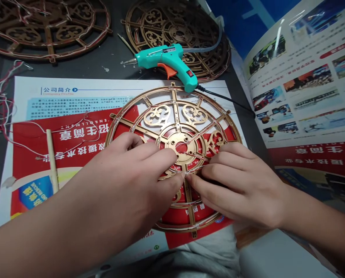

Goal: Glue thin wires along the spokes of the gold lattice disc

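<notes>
A round gold openwork frame [191, 216] with scrolls and a centre hub [179, 146] lies in front of me. Thin red and white wire [199, 168] runs along its rings and spokes. My left hand [137, 177] is closed, its thumb and forefinger pinching the wire just below the hub. From the other side, my right hand [242, 179] is closed too, fingertips on the same wire and almost touching the left thumb. Both hands rest over the frame and cover parts of it. What exactly lies between the fingertips is partly hidden.
A teal glue gun [168, 63] lies beyond the frame, its black cord [226, 101] running right. Similar round frames [73, 50] are at the back. Tangled wire [1, 98] and a wooden stick [52, 162] are left, on printed sheets [24, 87]. An upright brochure [302, 88] stands right.
</notes>
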A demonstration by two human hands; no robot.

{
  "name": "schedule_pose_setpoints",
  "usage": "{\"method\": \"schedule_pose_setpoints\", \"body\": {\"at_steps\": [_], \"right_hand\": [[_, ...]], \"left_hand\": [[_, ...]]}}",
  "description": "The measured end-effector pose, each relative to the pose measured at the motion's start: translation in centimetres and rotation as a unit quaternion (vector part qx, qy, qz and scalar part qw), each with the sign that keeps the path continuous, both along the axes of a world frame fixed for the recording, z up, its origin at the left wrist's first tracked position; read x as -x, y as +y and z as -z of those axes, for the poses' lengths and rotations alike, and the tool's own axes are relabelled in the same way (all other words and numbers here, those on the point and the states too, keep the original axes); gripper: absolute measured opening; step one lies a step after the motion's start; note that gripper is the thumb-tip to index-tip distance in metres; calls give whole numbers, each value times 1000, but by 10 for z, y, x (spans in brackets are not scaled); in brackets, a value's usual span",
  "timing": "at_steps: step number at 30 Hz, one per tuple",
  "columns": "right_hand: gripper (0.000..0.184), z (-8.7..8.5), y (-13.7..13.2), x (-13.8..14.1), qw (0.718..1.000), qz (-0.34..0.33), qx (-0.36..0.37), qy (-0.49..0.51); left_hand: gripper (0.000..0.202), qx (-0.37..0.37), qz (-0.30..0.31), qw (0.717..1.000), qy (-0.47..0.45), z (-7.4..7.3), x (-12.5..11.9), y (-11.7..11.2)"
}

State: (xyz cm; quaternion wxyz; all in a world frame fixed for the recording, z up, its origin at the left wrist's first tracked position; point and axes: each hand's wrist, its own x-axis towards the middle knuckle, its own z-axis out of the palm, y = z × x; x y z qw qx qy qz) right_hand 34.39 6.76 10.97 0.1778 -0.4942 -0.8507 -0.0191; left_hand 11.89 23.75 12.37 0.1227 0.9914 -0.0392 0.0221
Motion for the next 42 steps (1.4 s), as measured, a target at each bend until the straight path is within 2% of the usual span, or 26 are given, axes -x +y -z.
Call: {"method": "schedule_pose_setpoints", "body": {"at_steps": [5, 14, 27, 33, 42], "right_hand": [[16, -3, 3, -2, 999, -28, 18, -4], [18, -6, 9, -2, 998, -58, 31, -8], [20, 4, 5, -8, 998, -50, 30, 29], [18, 2, 6, -8, 998, -49, 31, 27], [24, 0, 5, -11, 998, -30, 33, 43]], "left_hand": [[20, -13, -5, 1000, 12, 1, 0, 0], [14, 38, 1, 999, 8, 0, 2, 9], [13, 47, -6, 999, 14, -1, 0, 9], [12, 39, -1, 999, 8, -1, 2, 9], [13, 46, -1, 999, 8, -2, -1, 6]]}}
